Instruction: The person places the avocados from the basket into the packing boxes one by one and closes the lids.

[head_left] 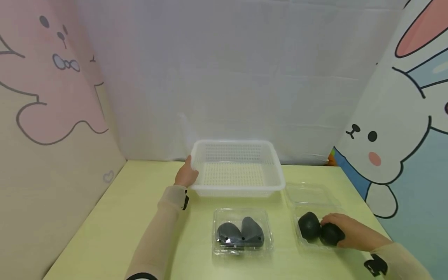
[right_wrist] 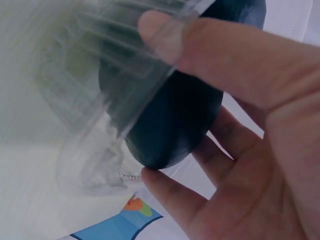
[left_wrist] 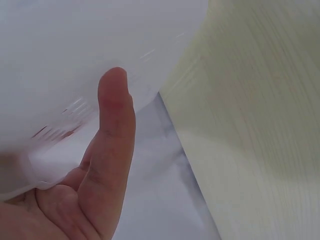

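A white plastic basket (head_left: 238, 190) with a slatted wall and grid floor stands at the back of the table. My left hand (head_left: 186, 174) grips its left rim; in the left wrist view the thumb (left_wrist: 117, 115) lies along the wall. At the right is an opened clear clamshell box (head_left: 301, 212) with two dark avocados. My right hand (head_left: 353, 232) holds the right-hand avocado (right_wrist: 170, 120), fingers around its side and thumb by the clear plastic edge. The other avocado (head_left: 309, 226) lies beside it. The right avocado's underside is hidden.
A closed clear clamshell box (head_left: 241, 251) with two dark avocados (head_left: 252, 232) sits in front of the basket. The yellow table (head_left: 147, 182) meets a white sheet (head_left: 238, 77) behind, with cartoon-printed panels at left and right.
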Available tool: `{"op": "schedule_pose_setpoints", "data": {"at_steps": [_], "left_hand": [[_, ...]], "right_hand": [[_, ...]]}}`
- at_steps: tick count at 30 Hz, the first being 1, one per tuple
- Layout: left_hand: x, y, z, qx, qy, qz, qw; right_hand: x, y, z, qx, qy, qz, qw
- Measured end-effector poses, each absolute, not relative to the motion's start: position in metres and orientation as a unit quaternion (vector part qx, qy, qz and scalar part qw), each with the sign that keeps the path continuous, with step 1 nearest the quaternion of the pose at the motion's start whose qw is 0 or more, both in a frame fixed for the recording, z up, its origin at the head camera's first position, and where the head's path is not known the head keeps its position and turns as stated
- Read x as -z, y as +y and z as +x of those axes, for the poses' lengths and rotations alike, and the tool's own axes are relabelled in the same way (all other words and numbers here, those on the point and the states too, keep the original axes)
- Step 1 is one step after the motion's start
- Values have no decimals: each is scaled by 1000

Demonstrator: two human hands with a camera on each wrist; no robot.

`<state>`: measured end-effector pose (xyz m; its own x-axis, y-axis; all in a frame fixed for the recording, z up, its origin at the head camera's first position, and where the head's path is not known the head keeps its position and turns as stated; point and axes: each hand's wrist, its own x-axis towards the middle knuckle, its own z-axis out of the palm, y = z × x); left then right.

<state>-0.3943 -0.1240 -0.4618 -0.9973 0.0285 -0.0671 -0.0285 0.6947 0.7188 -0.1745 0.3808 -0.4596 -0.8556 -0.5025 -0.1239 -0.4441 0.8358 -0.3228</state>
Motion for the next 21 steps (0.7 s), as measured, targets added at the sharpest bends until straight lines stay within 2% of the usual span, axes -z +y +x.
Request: {"op": "schedule_pose_setpoints", "data": {"at_steps": [3,9,21], "left_hand": [[461,-124,-394,-397,917,0,48],[461,-124,-397,-409,911,-1,58],[462,-129,-397,-413,909,0,54]], "right_hand": [[461,380,-175,148,953,-242,103],[457,376,-174,185,956,-171,147],[457,374,-171,194,959,-162,132]]}}
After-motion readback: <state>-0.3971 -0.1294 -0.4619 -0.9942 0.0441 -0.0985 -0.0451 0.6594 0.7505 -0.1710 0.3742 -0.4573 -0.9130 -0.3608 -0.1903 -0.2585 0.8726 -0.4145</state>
